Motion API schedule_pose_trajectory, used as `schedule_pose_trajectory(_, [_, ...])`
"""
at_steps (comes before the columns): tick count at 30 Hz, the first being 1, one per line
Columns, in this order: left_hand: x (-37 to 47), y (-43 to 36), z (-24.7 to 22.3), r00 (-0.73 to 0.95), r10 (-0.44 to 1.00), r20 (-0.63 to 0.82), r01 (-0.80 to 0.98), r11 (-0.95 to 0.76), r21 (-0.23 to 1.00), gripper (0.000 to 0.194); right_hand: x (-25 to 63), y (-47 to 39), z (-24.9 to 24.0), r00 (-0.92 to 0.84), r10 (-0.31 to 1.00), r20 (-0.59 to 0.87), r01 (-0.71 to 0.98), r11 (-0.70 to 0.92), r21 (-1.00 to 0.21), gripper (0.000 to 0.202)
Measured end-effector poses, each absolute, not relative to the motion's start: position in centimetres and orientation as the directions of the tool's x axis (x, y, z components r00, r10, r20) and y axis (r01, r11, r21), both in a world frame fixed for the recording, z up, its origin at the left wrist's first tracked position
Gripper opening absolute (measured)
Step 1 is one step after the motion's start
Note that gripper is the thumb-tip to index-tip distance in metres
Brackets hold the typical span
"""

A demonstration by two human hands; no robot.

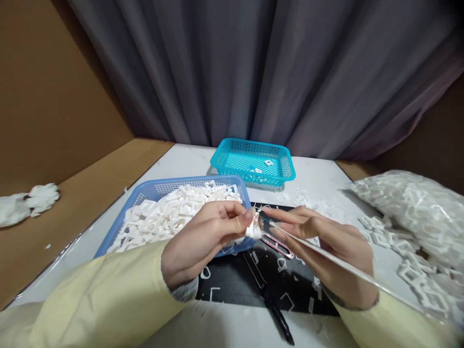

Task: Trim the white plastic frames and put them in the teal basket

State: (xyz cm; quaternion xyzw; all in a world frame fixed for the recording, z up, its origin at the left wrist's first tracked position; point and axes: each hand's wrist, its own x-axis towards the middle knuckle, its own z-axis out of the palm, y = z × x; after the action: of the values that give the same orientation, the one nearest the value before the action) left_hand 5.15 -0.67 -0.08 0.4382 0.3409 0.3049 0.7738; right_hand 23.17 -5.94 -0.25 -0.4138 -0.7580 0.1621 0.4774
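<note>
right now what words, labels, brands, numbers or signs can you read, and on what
None readable.
Blue basket, turquoise basket, clear bag: no lettering visible.
Black mat: no readable words.
White piece, pink tool, black-handled tool: any marks too small or blurred to read.

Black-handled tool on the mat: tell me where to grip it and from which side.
Grip the black-handled tool by its thick handle, best from above at the near edge, fingers pinched across its length. The handle slants toward the wearer and runs off the black mat onto the white table; its thin end points away.
</note>
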Motion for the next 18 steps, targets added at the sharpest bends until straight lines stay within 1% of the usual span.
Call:
schedule_pose_trajectory(3, [5.12, -0.69, 0.00, 0.580, 0.764, -0.282, -0.134, 0.431, 0.892, 0.021, 23.08, -5.90, -0.03, -0.257, 0.759, 0.598, 0.469, 0.639, -0.610, 0.017])
schedule_pose_trajectory(10, [4.95, -0.79, 0.35, 0.611, 0.728, -0.311, -0.117, 0.472, 0.874, 0.022, 23.12, -6.03, 0.34, -0.319, 0.756, 0.571, 0.496, 0.647, -0.580, 0.019])
schedule_pose_trajectory(15, [4.77, -0.67, 0.40, 0.663, 0.680, -0.313, -0.123, 0.511, 0.851, 0.012, 23.50, -6.08, 0.68, -0.401, 0.741, 0.538, 0.521, 0.668, -0.531, 0.018])
schedule_pose_trajectory(18, [4.74, -0.41, 0.36, 0.690, 0.645, -0.328, -0.105, 0.538, 0.837, 0.009, 23.65, -6.09, 0.66, -0.437, 0.724, 0.533, 0.497, 0.689, -0.528, 0.019])
